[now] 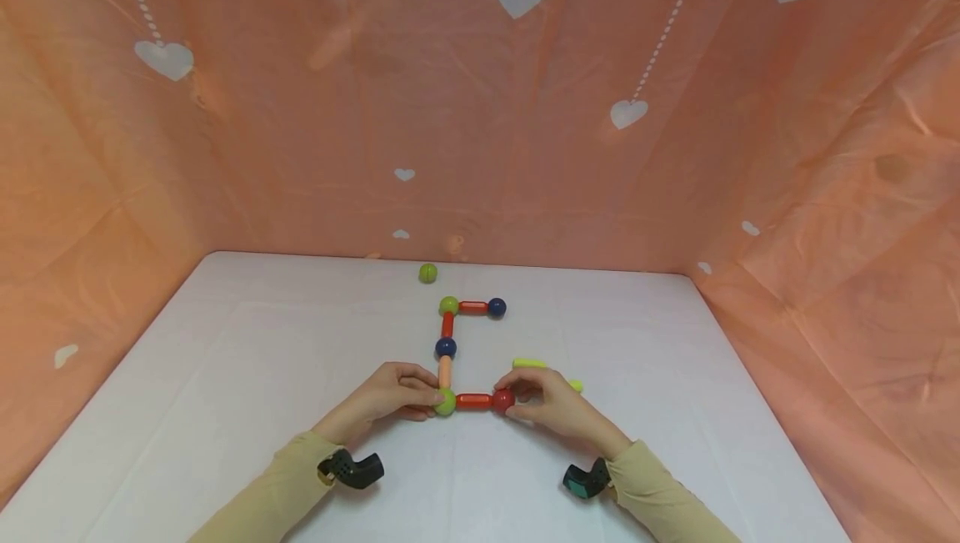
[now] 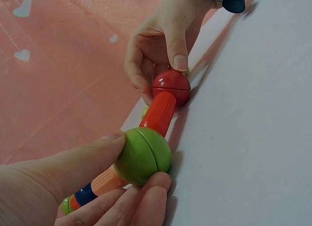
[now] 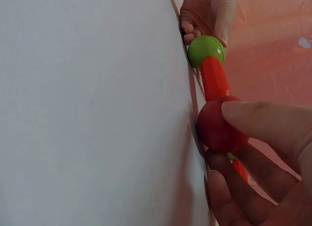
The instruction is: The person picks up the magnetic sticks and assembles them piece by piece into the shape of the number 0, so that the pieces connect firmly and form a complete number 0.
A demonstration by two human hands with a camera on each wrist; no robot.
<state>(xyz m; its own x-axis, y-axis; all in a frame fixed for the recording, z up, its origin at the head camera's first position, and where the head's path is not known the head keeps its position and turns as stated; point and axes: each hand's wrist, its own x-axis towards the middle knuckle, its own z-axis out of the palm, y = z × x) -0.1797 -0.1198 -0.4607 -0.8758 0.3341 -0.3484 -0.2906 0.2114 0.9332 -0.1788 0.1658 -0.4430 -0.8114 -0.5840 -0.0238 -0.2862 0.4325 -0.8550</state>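
Fingers of the left hand (image 1: pixel 393 393) are curled round a green ball (image 2: pixel 144 155) with the thumb laid on it, and a red ball (image 3: pixel 222 123) is pinched between the thumb and fingers of the right hand (image 1: pixel 551 401). At the back and sides, an orange cloth (image 1: pixel 420 109) printed with pale hearts is hung. Within it, a white worktop (image 1: pixel 637 318) is set. On this, between the hands and the back edge, an angular shape (image 1: pixel 447 326) is laid, made of sticks and balls. Three sides appear done: the far and near ones are each formed by a red stick, and the left one by a red stick and a peach stick (image 1: pixel 445 372) met at a blue ball (image 1: pixel 446 347). The right side is left open; whether the red ball is fully seated on its stick cannot be told. Beyond the right hand, a yellow-green stick (image 1: pixel 529 364) is partly shown, seemingly unused; whether the yellow-green end further right belongs to it is hidden by the hand. Near the back edge, a loose green ball (image 1: pixel 427 274) is left apart from the shape. No container is shown.
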